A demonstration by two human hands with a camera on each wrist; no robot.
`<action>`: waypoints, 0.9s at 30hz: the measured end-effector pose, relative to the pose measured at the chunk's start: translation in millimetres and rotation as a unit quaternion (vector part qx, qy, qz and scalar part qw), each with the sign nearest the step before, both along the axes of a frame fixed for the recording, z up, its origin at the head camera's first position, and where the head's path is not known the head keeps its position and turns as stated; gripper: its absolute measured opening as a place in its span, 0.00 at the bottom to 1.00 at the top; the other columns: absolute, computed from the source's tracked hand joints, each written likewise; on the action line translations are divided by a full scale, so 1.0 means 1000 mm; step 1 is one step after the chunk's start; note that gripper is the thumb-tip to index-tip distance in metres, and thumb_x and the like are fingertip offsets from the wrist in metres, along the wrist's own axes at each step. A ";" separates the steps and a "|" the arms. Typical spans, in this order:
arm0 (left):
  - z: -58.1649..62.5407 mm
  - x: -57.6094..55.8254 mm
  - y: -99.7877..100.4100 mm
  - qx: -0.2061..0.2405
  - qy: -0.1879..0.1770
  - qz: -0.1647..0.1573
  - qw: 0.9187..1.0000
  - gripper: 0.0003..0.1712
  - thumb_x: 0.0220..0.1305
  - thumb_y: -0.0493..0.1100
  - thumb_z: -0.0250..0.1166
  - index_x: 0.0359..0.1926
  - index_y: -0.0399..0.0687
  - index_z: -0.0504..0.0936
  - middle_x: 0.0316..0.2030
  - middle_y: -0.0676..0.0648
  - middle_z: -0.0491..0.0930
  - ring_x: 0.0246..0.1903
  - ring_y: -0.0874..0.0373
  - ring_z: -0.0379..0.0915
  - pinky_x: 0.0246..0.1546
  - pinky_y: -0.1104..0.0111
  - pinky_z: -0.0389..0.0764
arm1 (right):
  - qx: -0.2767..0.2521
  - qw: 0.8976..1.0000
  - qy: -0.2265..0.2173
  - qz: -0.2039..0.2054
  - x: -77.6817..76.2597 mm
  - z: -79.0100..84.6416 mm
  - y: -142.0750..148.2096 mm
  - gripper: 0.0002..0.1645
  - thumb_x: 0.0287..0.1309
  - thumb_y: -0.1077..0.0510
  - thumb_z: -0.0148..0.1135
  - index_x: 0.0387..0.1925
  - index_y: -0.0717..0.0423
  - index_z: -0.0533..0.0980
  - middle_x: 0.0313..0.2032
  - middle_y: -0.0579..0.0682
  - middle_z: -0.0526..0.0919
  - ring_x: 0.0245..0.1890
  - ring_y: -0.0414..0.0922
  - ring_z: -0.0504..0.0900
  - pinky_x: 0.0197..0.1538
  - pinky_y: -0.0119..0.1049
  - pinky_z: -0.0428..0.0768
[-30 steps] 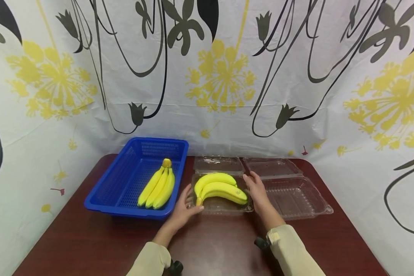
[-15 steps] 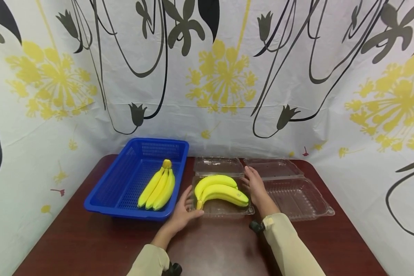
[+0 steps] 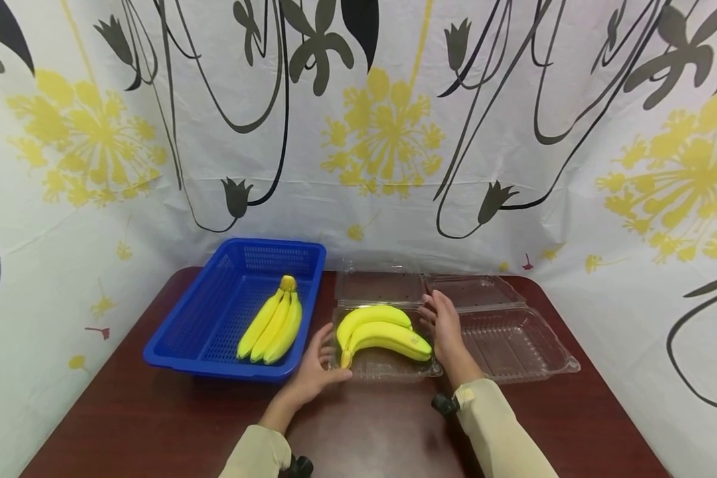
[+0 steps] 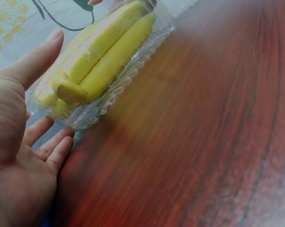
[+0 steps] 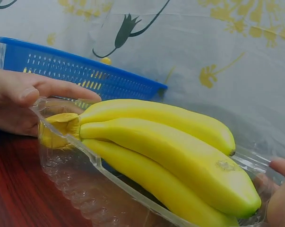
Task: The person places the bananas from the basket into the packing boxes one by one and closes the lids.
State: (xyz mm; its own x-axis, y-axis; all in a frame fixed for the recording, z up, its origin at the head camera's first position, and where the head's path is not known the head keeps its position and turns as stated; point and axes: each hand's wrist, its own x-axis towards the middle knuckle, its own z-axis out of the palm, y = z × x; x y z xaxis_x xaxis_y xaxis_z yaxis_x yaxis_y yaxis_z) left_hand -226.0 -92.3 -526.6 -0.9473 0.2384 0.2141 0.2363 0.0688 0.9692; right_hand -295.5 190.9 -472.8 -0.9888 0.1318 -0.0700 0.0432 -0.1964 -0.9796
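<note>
A bunch of yellow bananas [image 3: 388, 336] lies in a clear plastic clamshell box [image 3: 388, 373], its stem end toward my left hand [image 3: 313, 372]. That hand is spread at the box's left side; in the left wrist view its thumb and fingers [image 4: 61, 150] are extended close to the box wall. At the opposite side, my right hand [image 3: 447, 332] has its fingers loosely straight by the box's right edge. Behind the bananas the clear lid [image 3: 379, 282] is tilted up. In the right wrist view, only part of the right hand [image 5: 279, 189] shows at the edge.
On the left stands a blue perforated basket [image 3: 185, 318] with another bunch of bananas [image 3: 275, 323] in it. A second clear clamshell box [image 3: 510, 342], its lid folded back, lies to the right on the dark red table [image 3: 358, 431]. A patterned curtain [image 3: 388, 219] hangs behind.
The box with the bananas has slid slightly toward me, and its lid has tilted up a little. My right hand first reached farther back, then came slightly nearer; my left hand has barely moved.
</note>
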 end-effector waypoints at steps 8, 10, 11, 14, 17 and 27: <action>0.000 0.000 0.000 0.000 0.004 0.000 1.000 0.60 0.45 0.39 0.78 0.75 0.42 0.51 0.67 0.32 0.59 0.57 0.37 0.66 0.56 0.48 0.68 | -0.027 0.999 0.012 -0.021 0.002 -0.002 0.000 0.37 0.74 0.43 0.44 0.74 0.57 0.51 0.67 0.58 0.65 0.63 0.54 0.67 0.64 0.49 0.65; -0.001 0.000 0.000 -0.002 0.007 -0.001 1.000 0.61 0.45 0.39 0.78 0.75 0.42 0.51 0.67 0.32 0.59 0.57 0.37 0.66 0.56 0.49 0.68 | -0.028 0.999 0.014 -0.025 0.003 -0.002 0.000 0.37 0.74 0.42 0.43 0.74 0.57 0.51 0.67 0.58 0.65 0.63 0.54 0.67 0.64 0.49 0.66; -0.001 0.000 0.000 -0.002 0.007 -0.001 1.000 0.61 0.44 0.38 0.78 0.75 0.42 0.51 0.67 0.32 0.59 0.57 0.37 0.66 0.56 0.49 0.68 | -0.028 0.999 0.015 -0.027 0.003 -0.002 0.000 0.37 0.74 0.42 0.44 0.74 0.57 0.52 0.67 0.58 0.65 0.63 0.54 0.67 0.64 0.49 0.66; 0.000 0.001 -0.001 -0.011 0.009 -0.005 1.000 0.62 0.44 0.39 0.79 0.75 0.43 0.50 0.67 0.33 0.59 0.57 0.38 0.66 0.56 0.49 0.69 | -0.028 0.999 0.016 -0.031 0.004 -0.003 0.000 0.36 0.74 0.43 0.43 0.74 0.57 0.53 0.67 0.58 0.66 0.62 0.54 0.68 0.63 0.48 0.67; 0.001 0.002 -0.002 -0.021 0.006 -0.007 1.000 0.63 0.44 0.39 0.79 0.76 0.46 0.49 0.67 0.34 0.58 0.57 0.39 0.66 0.55 0.49 0.70 | -0.030 0.999 0.017 -0.036 0.005 -0.004 0.000 0.34 0.75 0.44 0.43 0.73 0.56 0.54 0.66 0.57 0.67 0.60 0.52 0.70 0.62 0.48 0.68; 0.002 0.003 -0.001 -0.022 0.003 -0.004 1.000 0.64 0.43 0.40 0.80 0.76 0.48 0.49 0.67 0.35 0.59 0.57 0.41 0.66 0.55 0.52 0.70 | -0.040 0.997 0.041 -0.044 0.008 -0.001 -0.001 0.34 0.75 0.43 0.41 0.72 0.59 0.57 0.62 0.61 0.69 0.56 0.50 0.73 0.61 0.44 0.70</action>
State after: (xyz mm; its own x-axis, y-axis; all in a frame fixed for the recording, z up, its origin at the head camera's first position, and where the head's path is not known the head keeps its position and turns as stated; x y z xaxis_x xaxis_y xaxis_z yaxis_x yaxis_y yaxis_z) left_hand -223.1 -92.8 -524.9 -0.9442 0.2544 0.2094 0.2433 0.1095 0.9638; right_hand -287.1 190.2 -473.8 -0.9766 0.2149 -0.0038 -0.0565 -0.2734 -0.9603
